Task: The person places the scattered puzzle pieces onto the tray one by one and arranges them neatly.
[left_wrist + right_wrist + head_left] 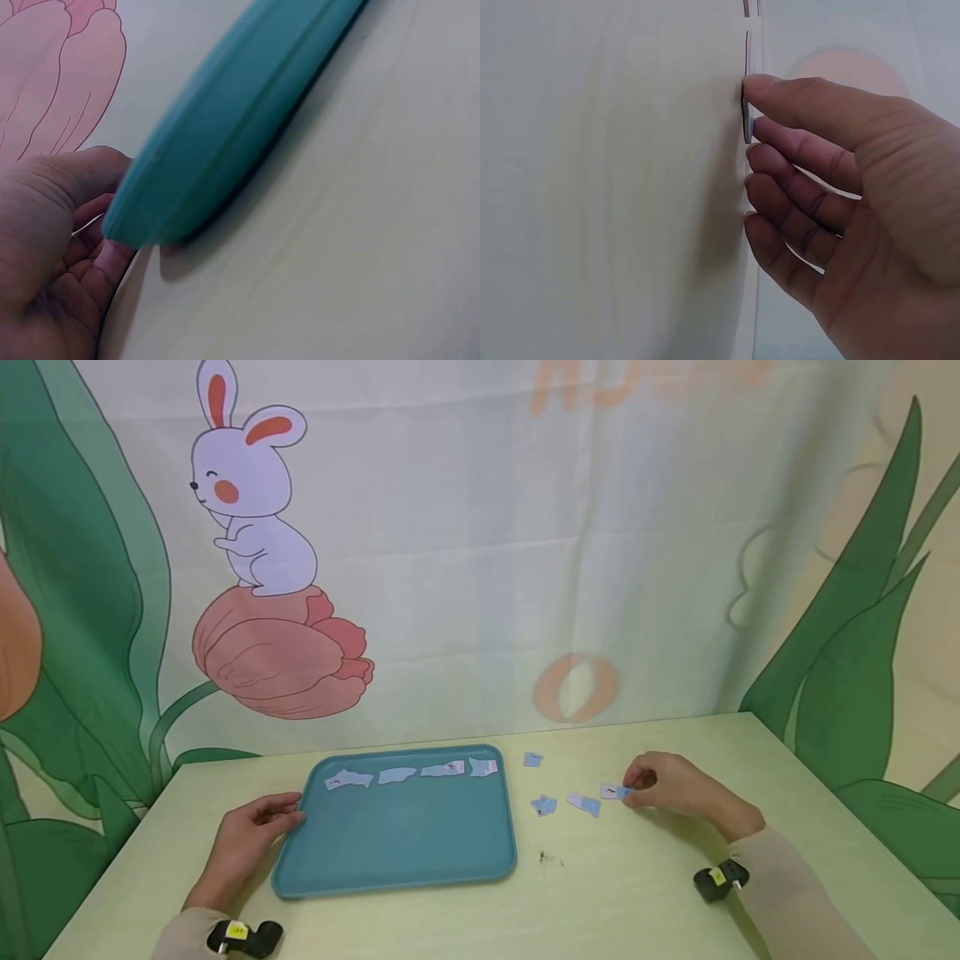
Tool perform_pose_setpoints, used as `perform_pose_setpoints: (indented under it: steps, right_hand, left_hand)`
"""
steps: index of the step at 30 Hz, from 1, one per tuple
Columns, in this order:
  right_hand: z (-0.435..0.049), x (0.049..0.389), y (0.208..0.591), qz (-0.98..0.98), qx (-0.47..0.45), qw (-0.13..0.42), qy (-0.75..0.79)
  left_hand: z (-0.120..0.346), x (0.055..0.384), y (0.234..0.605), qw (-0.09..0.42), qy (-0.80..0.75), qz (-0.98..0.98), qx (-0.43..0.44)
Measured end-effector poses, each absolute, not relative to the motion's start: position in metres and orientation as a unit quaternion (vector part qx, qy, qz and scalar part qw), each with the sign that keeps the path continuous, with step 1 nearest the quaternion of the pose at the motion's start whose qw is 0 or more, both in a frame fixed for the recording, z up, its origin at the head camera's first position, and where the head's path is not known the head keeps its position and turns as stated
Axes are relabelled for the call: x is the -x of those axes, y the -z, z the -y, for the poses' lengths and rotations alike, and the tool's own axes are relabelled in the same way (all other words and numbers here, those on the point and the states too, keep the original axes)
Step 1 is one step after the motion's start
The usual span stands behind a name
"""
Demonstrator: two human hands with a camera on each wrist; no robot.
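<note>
My left hand (251, 835) grips the left rim of a blue-green tray (397, 852). In the left wrist view the thumb lies over the tray's edge (217, 142) and the other fingers curl below it. On the right, my right hand (678, 789) pinches a torn paper scrap (608, 791), pale with a dark mark and a blue end. The right wrist view shows this scrap (748, 124) edge-on, between thumb and index finger, close over the table. Several torn bluish paper pieces (397, 774) lie in a row along the tray's far side.
Between tray and right hand lie a pink-and-blue scrap (585, 803), a small bunch of scraps (544, 806) and, farther back, a single scrap (533, 759). Small dark marks (547, 857) show on the table (600, 910). A printed curtain (450, 568) hangs behind the table.
</note>
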State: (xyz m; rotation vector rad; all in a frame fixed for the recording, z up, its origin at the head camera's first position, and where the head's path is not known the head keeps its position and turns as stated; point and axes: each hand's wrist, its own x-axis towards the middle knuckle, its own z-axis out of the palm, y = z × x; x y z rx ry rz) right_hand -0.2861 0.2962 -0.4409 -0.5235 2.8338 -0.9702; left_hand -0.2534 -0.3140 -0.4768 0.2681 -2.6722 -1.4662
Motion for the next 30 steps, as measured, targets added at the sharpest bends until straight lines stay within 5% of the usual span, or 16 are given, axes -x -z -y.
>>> perform_pose_setpoints:
  steps: [30]
  right_hand:
    - [-0.286, 0.286, 0.441, -0.917, 0.181, -0.018, 0.356]
  left_hand:
    - [0.313, 0.253, 0.478, 0.046, 0.474, 0.876, -0.082]
